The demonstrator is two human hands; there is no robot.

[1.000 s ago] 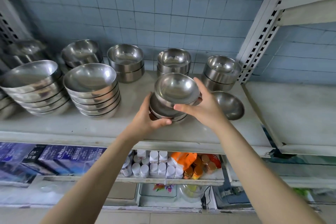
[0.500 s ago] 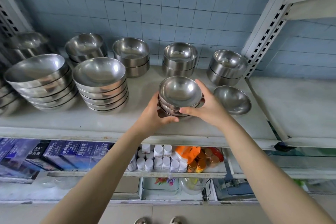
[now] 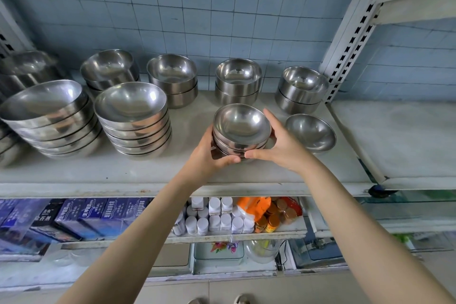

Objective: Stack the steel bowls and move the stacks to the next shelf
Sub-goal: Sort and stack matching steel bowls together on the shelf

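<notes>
Small stack (image 3: 241, 128): a few round steel bowls, one inside the other, smooth and shiny like a mirror, with thin rims; near the front of the shelf, between both hands; cannot tell if resting on the shelf or just off it.
Left hand (image 3: 209, 153): curled round the left side of the small stack, thumb pressed low on the front.
Right hand (image 3: 283, 145): wrapped round the right side of the small stack, fingers behind, thumb low at the front, nearly touching the other thumb.
Single bowl (image 3: 311, 132): one shallow shiny steel bowl, alone, just beside the right hand.
Tall stacks (image 3: 133, 116): two piles of wide, shallow steel bowls at the left, many rims in layers, both leaning a bit.
Back pairs (image 3: 238, 80): deeper steel bowls with straight sides, two high, in a row near the wall.
Shelf (image 3: 148, 170): flat, pale, dull and a bit dusty, with a scuffed front edge.
Next shelf (image 3: 399, 136): same pale flat board, at the right past the post.
Post (image 3: 350, 32): white metal, with rows of small dark slots.
Wall (image 3: 197, 7): small square blue-grey tiles with dark lines.
Lower shelf: white bottles (image 3: 217, 217) with round caps, blue boxes (image 3: 98, 215), a crinkly orange packet (image 3: 254, 205).
</notes>
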